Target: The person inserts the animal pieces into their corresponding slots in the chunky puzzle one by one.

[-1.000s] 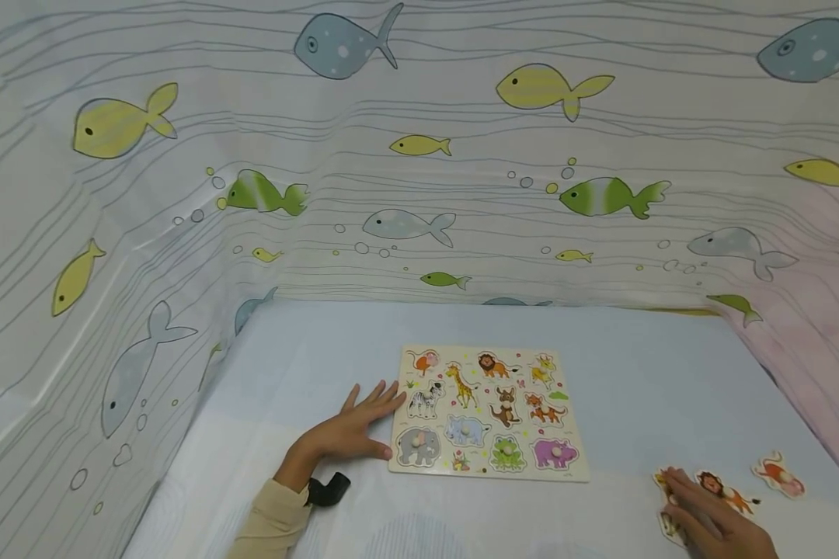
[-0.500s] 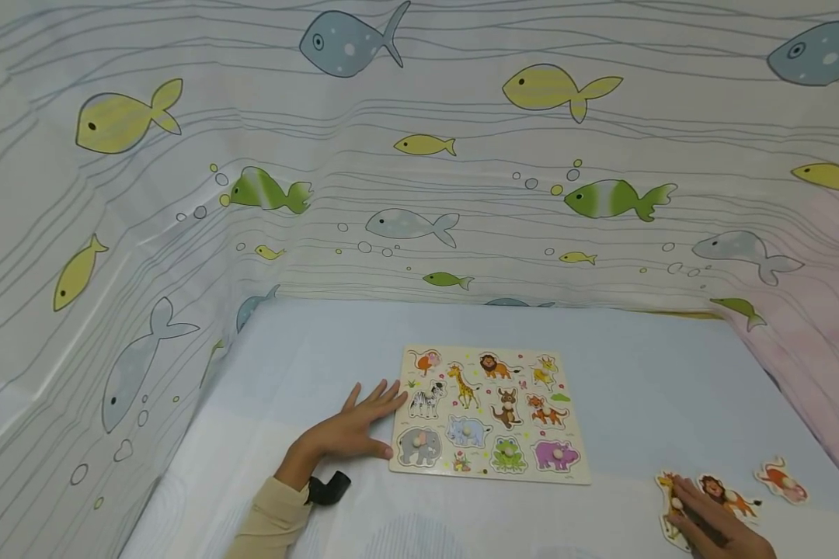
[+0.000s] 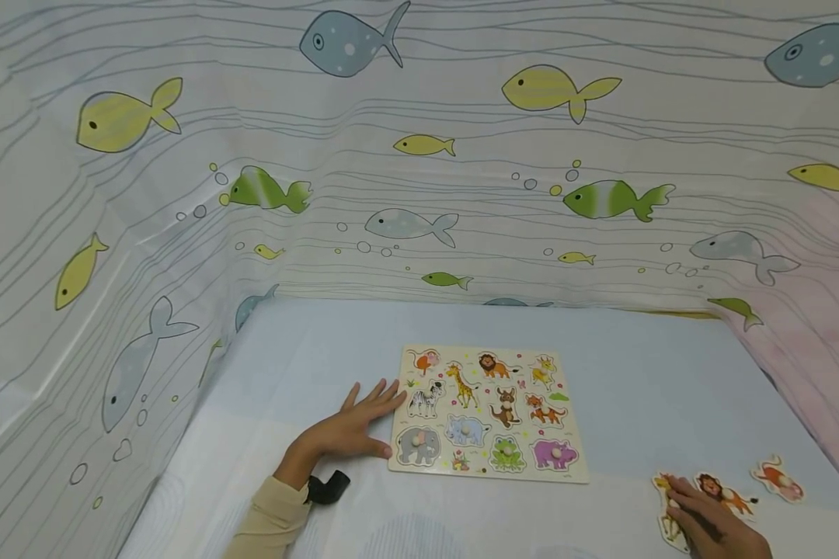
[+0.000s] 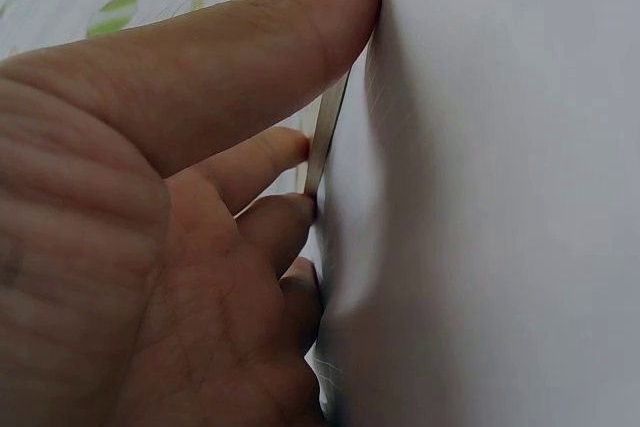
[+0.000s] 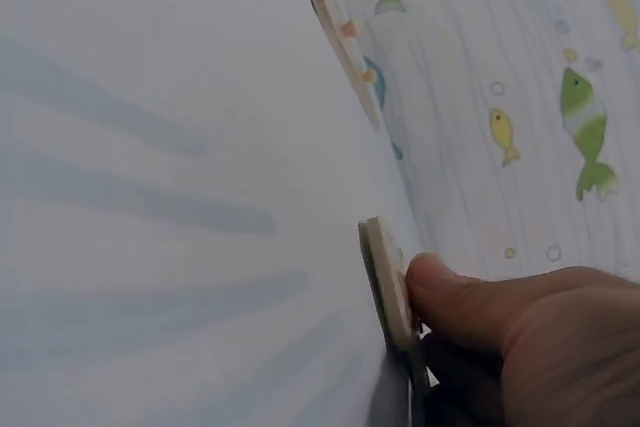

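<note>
A wooden animal puzzle board (image 3: 524, 470) lies flat at mid-table. My left hand (image 3: 346, 431) rests at its left edge with fingers spread, the fingertips and thumb touching the side, as the left wrist view (image 4: 230, 197) also shows. To the right, my right hand (image 3: 723, 524) pinches a giraffe puzzle piece (image 3: 669, 530) near its knob; fingers cover part of it. In the right wrist view the thumb (image 5: 430, 277) touches a piece (image 5: 390, 282) seen edge-on, close to the table. A lion piece (image 3: 730, 494), partly behind the hand, lies beside the giraffe.
A monkey piece (image 3: 781, 481) lies farther right on the table. Elephant, rhino, frog and hippo pieces with knobs sit in the board's lower part. A black strap device (image 3: 328, 487) is on the left wrist. Fish-print cloth (image 3: 426, 186) surrounds the table.
My right fingers have shifted slightly on the giraffe piece, leaving its head more exposed. The left hand and the board stay in place.
</note>
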A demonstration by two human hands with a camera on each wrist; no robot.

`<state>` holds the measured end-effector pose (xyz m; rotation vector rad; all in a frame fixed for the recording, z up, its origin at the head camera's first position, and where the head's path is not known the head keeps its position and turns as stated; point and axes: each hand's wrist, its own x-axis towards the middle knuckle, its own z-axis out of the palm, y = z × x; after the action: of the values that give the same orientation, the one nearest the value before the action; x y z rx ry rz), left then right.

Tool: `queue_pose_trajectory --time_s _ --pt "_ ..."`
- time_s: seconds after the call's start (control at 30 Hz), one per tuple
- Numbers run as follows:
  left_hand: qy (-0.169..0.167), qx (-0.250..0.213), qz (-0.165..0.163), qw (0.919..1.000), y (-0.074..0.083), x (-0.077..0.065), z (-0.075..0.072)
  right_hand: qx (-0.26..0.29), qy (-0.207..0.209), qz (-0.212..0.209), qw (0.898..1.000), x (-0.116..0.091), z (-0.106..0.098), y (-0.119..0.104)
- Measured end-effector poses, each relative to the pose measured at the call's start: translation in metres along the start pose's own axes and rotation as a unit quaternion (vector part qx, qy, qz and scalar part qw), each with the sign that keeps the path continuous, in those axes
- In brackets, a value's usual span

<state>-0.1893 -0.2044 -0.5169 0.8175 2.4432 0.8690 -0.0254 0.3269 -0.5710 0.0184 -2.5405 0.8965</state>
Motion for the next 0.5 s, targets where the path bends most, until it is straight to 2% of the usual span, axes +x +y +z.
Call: queue_pose_trajectory --time_s 0.13,0.23,0.37,0.5 --pt "-0.002 -0.003 -0.001 1.0000 0.000 0.000 0.000 0.033 0.022 0.014 0.999 0.006 -0.002 -0.015" --pt "-0.003 0.001 -0.002 1.0000 -0.001 0.000 0.001 0.035 0.025 0.000 0.999 0.014 -0.004 -0.028" --pt "-0.002 0.005 0.000 1.0000 -0.002 0.000 0.001 0.023 -0.006 -0.043 0.999 0.031 -0.006 -0.040" --pt "0.001 0.007 0.001 1.0000 -0.002 0.001 0.001 0.052 -0.043 -0.091 0.994 0.053 -0.005 -0.049"
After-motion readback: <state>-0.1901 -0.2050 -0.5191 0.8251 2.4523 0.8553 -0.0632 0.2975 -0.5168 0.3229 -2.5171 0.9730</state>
